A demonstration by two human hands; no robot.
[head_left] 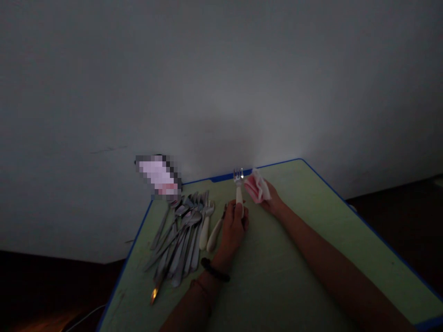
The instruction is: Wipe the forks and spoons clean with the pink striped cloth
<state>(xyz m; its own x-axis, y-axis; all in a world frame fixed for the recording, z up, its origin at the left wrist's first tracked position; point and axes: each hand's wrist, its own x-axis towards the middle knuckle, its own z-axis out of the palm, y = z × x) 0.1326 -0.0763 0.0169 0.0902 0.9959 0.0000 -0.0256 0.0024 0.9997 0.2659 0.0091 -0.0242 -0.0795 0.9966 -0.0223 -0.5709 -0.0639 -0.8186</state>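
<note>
My left hand is closed around the pale handle of a fork, whose metal tines point up and away from me. Just right of the fork's head, my right hand grips a folded pink and white cloth; most of its fingers are hidden behind the cloth. A small gap shows between cloth and tines. Left of my left hand lies a pile of metal cutlery, with spoons and forks overlapping. At the pile's right side rest a white-handled fork and another pale-handled piece, its far end partly covered by my hand.
A blurred-out device with a lit screen leans against the grey wall at the table's back left. The light green table has a blue edge. A white cable runs below at the lower left.
</note>
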